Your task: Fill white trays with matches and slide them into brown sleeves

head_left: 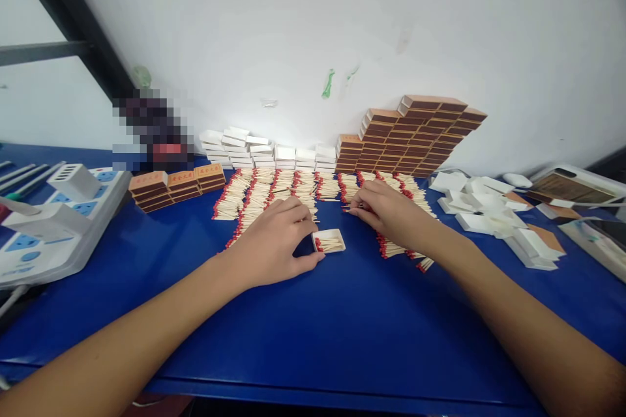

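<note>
A small white matchbox tray (pixel 329 240) with a few red-tipped matches in it lies on the blue table (pixel 313 332). My left hand (pixel 276 241) rests beside it, thumb and fingers curled round its left end. My right hand (pixel 386 208) lies on the spread of loose red-tipped matches (pixel 274 192), fingers pinched on several matches just right of the tray.
Stacks of white inner trays (pixel 254 150) and brown matchbox sleeves (pixel 411 133) line the wall. More brown boxes (pixel 176 186) lie at left beside a white power strip (pixel 53 221). Loose white trays and sleeves (pixel 493 215) are scattered at right, near a phone (pixel 570 186).
</note>
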Tool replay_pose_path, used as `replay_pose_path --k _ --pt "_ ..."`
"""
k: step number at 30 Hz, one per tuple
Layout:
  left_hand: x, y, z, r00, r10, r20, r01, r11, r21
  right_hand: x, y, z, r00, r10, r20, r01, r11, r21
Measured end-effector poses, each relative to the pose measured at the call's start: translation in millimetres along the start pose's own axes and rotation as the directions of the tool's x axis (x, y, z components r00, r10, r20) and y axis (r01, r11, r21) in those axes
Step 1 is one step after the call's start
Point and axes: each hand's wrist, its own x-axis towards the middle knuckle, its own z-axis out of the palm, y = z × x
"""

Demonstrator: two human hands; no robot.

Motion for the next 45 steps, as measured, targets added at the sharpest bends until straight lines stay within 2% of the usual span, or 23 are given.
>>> replay_pose_path --k 4,8,11,14,18,21,24,29,40,45 --pt "0.0 0.3 0.0 1.000 -0.005 0.009 0.005 1.000 0.000 -4.7 -30.6 -6.6 1.000 -0.009 -0.015 0.010 0.998 0.067" --pt "0.2 0.2 0.0 1.000 -0.003 0.014 0.003 1.000 0.005 -9.4 -65.2 -2.1 0.998 -0.060 0.014 0.059 0.995 0.080" --pt "0.7 0.5 -0.6 1.000 0.002 0.014 -0.002 1.000 0.014 -9.8 -76.3 2.8 0.995 -0.093 0.029 0.091 0.994 0.063" --pt "0.7 0.3 -0.5 1.000 0.001 0.014 -0.001 1.000 0.012 -9.1 -69.0 -1.1 0.998 -0.066 0.006 0.065 0.994 0.093" --pt "-0.5 -1.1 1.2 1.000 -0.005 -0.001 0.005 1.000 0.000 -9.9 -35.5 -16.5 0.998 -0.012 -0.063 0.014 1.000 0.022" --pt "-1.3 -1.7 1.7 1.000 -0.003 -0.004 0.003 1.000 -0.006 -11.1 -6.6 -20.5 0.999 0.036 -0.034 -0.038 0.997 -0.067" --pt "-1.5 -1.3 1.3 1.000 0.004 0.002 -0.004 1.000 -0.003 -10.0 10.5 -13.8 0.998 0.070 -0.002 -0.070 0.991 -0.114" --pt "-1.6 -2.1 2.2 1.000 0.005 -0.014 -0.005 1.000 -0.005 -3.3 10.9 -1.1 0.998 0.056 0.001 -0.056 0.991 -0.125" --pt "0.0 -0.5 1.8 1.000 0.010 -0.003 -0.010 1.000 0.005 -0.1 7.2 1.5 0.998 0.058 0.017 -0.054 0.980 -0.192" --pt "-0.2 -1.4 2.3 1.000 0.009 -0.005 -0.009 1.000 0.006 0.4 9.0 3.0 0.999 0.047 -0.016 -0.050 0.969 -0.240"
